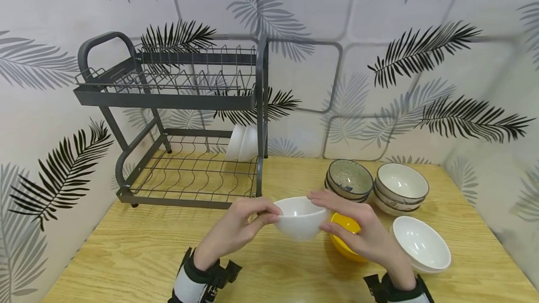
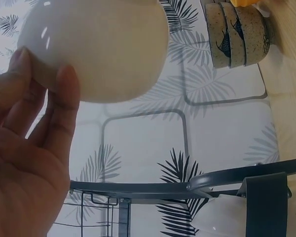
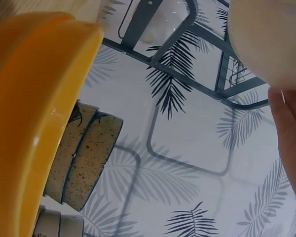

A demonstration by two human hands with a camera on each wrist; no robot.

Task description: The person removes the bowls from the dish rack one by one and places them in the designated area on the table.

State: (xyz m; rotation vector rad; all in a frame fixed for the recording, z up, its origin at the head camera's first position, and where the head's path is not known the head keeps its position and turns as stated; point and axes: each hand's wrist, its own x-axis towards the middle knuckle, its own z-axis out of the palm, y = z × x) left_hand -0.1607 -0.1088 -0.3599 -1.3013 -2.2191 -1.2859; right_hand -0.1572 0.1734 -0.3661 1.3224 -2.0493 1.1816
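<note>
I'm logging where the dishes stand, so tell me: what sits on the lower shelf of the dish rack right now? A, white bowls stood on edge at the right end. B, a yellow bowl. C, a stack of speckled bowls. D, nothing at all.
A: white bowls stand on edge at the right end of the dish rack's lower shelf, while the yellow bowl and the speckled bowls sit on the table.

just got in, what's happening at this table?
A person holds a white bowl in both hands above the wooden table: the left hand pinches its rim, the right hand grips the other side. A yellow bowl sits just below. Stacked bowls stand to the right. The dish rack behind has white bowls on its lower tier.
</note>
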